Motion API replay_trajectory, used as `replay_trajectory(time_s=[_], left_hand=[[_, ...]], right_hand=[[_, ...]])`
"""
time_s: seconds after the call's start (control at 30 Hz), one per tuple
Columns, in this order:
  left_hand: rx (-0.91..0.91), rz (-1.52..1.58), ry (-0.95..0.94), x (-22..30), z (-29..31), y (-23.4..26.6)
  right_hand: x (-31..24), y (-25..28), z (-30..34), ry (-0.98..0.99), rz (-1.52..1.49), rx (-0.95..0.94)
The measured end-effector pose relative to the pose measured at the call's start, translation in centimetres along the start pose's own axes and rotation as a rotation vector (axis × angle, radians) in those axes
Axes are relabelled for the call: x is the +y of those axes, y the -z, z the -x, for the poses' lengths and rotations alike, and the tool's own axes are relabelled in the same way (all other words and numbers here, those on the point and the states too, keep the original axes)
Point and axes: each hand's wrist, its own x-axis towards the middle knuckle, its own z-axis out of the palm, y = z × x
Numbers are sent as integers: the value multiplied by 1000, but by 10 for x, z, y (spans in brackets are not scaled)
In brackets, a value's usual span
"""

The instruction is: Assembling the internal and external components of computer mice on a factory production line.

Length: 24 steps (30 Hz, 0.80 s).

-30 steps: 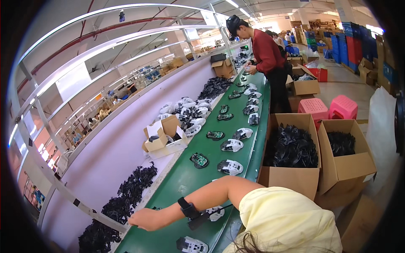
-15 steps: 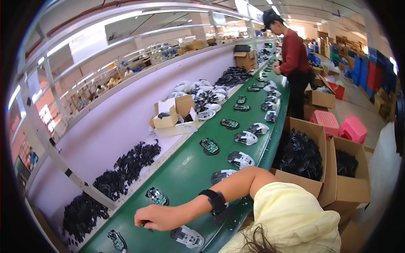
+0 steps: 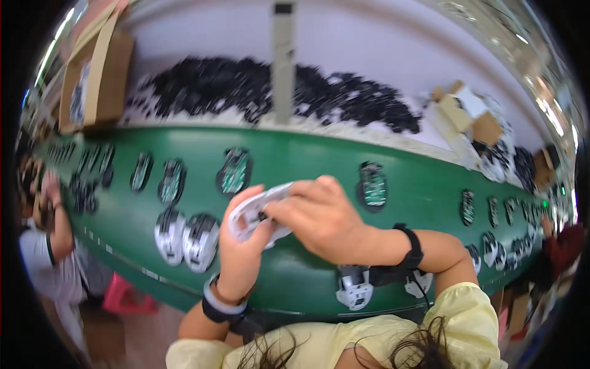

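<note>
A white computer mouse shell is held up over the green belt, its hollow inside facing me. Its near side rests in my left hand, which is closed around the edge. My right hand bends over the shell with its fingers pinched at a small black part inside it; the fingers partly hide this part. Just beyond my hands lies a black mouse base with a green circuit board. White-and-black mouse shells sit left of my left wrist, and another shell lies below my right forearm.
Along the green conveyor belt runs a row of mouse bases with boards. Black plastic parts are heaped behind it, around a grey post. Cardboard boxes stand at both ends. A co-worker is at the left, another at the far right.
The view has swung from along the belt to straight across it. My left hand has come into sight with the white shell, and my right hand now works at that shell.
</note>
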Motion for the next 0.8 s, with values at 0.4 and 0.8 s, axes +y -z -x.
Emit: replay_trajectory(time_s=[0.4, 0.8], left_hand=[[111, -4, 102, -4, -2, 15], [85, -33, 56, -4, -6, 17]], right_hand=[[7, -25, -3, 22, -109, -138], [13, -7, -7, -91, -291, -60]])
